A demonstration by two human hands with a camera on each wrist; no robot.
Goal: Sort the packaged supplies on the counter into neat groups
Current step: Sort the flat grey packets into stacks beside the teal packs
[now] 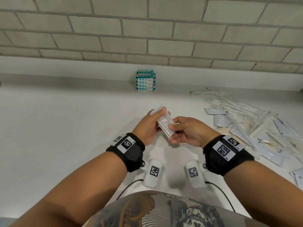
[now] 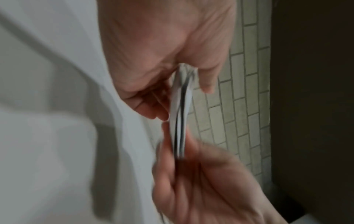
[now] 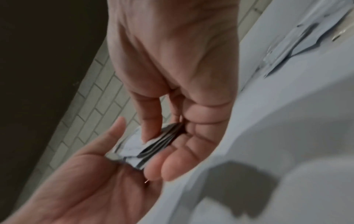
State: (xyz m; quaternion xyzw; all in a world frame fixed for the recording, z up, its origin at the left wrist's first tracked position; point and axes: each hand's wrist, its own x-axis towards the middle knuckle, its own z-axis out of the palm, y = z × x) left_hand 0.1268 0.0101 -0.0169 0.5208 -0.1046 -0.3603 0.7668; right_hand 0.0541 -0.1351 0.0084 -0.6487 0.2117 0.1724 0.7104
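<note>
Both hands hold one small stack of flat clear-and-white packets [image 1: 165,124] above the middle of the white counter [image 1: 65,128]. My left hand [image 1: 159,118] grips the stack's far end, thumb on top and fingers beneath. My right hand [image 1: 172,134] pinches the near end between thumb and fingers. The left wrist view, blurred, shows the packets [image 2: 181,113] edge-on between the two hands. In the right wrist view the packets [image 3: 153,145] fan slightly under my thumb. A neat stack of teal-and-white packs [image 1: 145,81] stands against the wall.
A loose pile of mixed clear and white packets [image 1: 254,128] and long thin wrapped items [image 1: 229,102] spreads over the right side of the counter. A brick wall [image 1: 147,38] backs the counter. Bare counter lies to the left. Black cables [image 1: 127,189] trail near my body.
</note>
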